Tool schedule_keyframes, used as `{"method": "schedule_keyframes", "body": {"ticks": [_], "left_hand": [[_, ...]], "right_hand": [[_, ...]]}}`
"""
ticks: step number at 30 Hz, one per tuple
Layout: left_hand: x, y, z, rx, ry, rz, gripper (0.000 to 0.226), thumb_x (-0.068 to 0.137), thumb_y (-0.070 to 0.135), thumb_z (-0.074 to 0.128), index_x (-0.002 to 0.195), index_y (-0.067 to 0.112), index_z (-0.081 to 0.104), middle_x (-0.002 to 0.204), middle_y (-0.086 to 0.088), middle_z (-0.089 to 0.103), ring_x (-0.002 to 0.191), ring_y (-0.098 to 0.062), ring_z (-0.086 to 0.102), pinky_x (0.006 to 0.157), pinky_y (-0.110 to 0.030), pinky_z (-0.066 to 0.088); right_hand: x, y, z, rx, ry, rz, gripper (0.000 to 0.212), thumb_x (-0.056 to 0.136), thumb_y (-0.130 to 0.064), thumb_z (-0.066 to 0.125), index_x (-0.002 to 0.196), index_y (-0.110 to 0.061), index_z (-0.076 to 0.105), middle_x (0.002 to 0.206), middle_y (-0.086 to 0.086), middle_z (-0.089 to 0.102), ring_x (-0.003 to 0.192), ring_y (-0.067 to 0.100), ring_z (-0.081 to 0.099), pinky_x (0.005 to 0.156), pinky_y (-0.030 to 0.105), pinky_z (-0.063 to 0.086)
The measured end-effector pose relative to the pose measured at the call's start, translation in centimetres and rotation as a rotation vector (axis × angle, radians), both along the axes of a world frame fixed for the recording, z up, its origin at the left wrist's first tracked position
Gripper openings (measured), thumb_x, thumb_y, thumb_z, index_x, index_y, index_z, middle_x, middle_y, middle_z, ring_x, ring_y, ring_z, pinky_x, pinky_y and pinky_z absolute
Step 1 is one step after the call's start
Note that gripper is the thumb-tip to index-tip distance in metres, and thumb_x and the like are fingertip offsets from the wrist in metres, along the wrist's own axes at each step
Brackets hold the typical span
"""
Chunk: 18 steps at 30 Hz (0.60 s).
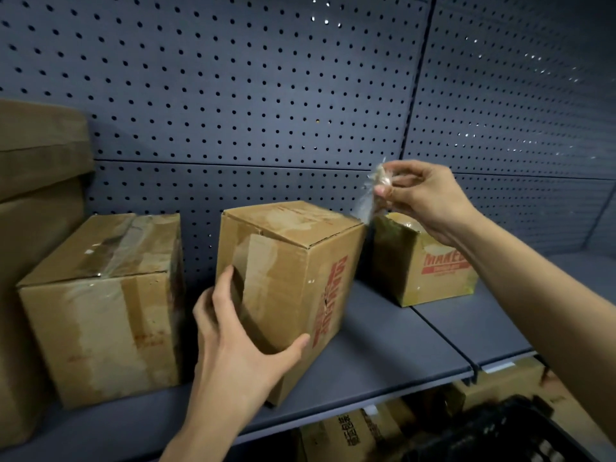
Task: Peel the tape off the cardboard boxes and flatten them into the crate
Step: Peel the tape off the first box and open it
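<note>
The left hand point(240, 345) is clasping the near lower corner of the middle cardboard box point(300, 261), fingers on its left face and thumb on its printed face, as the box is standing on the grey shelf point(383, 355). The right hand point(423, 201) is pinching a crumpled strip of clear tape point(371, 195) (its tail is hanging toward the box's far top corner). A black crate point(500, 431) is sitting below.
</note>
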State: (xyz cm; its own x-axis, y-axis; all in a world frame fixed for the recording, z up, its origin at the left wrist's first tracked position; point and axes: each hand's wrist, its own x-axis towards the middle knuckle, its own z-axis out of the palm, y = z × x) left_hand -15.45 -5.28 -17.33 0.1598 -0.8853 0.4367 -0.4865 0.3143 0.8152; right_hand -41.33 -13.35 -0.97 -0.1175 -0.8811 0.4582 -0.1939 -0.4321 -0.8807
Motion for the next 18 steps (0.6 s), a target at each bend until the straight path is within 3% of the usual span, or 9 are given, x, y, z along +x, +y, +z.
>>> {"method": "schedule_keyframes", "body": {"ticks": [2,4,7,10,13,16,18], "left_hand": [[-0.1,-0.3,-0.2,0.019,0.020,0.007,0.131,0.038,0.067,0.082,0.140,0.064,0.000,0.148,0.020,0.015,0.136,-0.035,0.038,0.102,-0.057,0.040],[-0.4,-0.6,-0.4,0.026,0.032,0.008,0.133,0.037,0.067,0.083,0.140,0.064,-0.001,0.149,0.019,0.013,0.137,-0.034,0.036,0.103,-0.057,0.039],[-0.8,-0.9,-0.4,0.030,0.050,-0.008,0.131,0.037,0.069,0.082,0.136,0.071,-0.003,0.149,0.021,0.011,0.139,-0.031,0.032,0.104,-0.058,0.037],[-1.1,-1.2,-0.4,0.025,0.063,-0.019,0.130,0.037,0.071,0.082,0.131,0.076,-0.007,0.148,0.024,0.011,0.140,-0.027,0.028,0.106,-0.058,0.034],[-1.4,-1.6,-0.4,0.031,0.070,-0.019,0.129,0.037,0.071,0.081,0.130,0.076,-0.008,0.146,0.025,0.012,0.141,-0.026,0.027,0.106,-0.059,0.034],[-1.6,-1.8,-0.5,0.047,0.071,-0.022,0.130,0.037,0.070,0.082,0.132,0.074,-0.007,0.146,0.024,0.013,0.142,-0.029,0.027,0.106,-0.061,0.034],[-1.7,-2.0,-0.5,0.048,0.071,-0.027,0.132,0.038,0.068,0.082,0.137,0.069,-0.005,0.147,0.023,0.013,0.142,-0.028,0.026,0.107,-0.060,0.033]], "right_hand": [[-1.6,-0.8,-0.6,0.055,-0.060,-0.051,0.033,0.087,0.005,0.069,0.118,-0.004,0.062,0.090,0.009,0.072,0.076,0.017,0.075,0.067,0.022,0.059],[-3.4,-1.5,-1.2,0.077,-0.074,-0.107,0.032,0.088,0.004,0.069,0.118,-0.006,0.063,0.098,0.012,0.070,0.077,0.016,0.075,0.068,0.020,0.059],[-5.6,-2.8,-2.3,0.068,0.023,-0.204,0.031,0.088,0.001,0.071,0.118,-0.006,0.064,0.103,0.009,0.064,0.077,0.015,0.075,0.072,0.025,0.061],[-7.3,-4.4,-3.0,0.019,0.061,-0.298,0.023,0.090,0.000,0.069,0.113,-0.001,0.066,0.096,0.008,0.065,0.075,0.016,0.073,0.070,0.027,0.062],[-8.5,-6.1,-3.5,-0.023,0.311,-0.520,0.026,0.089,-0.010,0.074,0.113,0.000,0.069,0.094,0.010,0.071,0.080,0.020,0.070,0.076,0.032,0.061],[-9.1,-7.3,-4.2,-0.011,0.489,-0.628,0.035,0.086,-0.021,0.078,0.115,-0.005,0.066,0.102,0.011,0.071,0.094,0.020,0.067,0.089,0.034,0.055],[-9.3,-8.0,-4.3,0.039,0.439,-0.614,0.050,0.085,-0.024,0.079,0.127,-0.012,0.054,0.111,0.014,0.067,0.100,0.027,0.066,0.093,0.040,0.054]]}}
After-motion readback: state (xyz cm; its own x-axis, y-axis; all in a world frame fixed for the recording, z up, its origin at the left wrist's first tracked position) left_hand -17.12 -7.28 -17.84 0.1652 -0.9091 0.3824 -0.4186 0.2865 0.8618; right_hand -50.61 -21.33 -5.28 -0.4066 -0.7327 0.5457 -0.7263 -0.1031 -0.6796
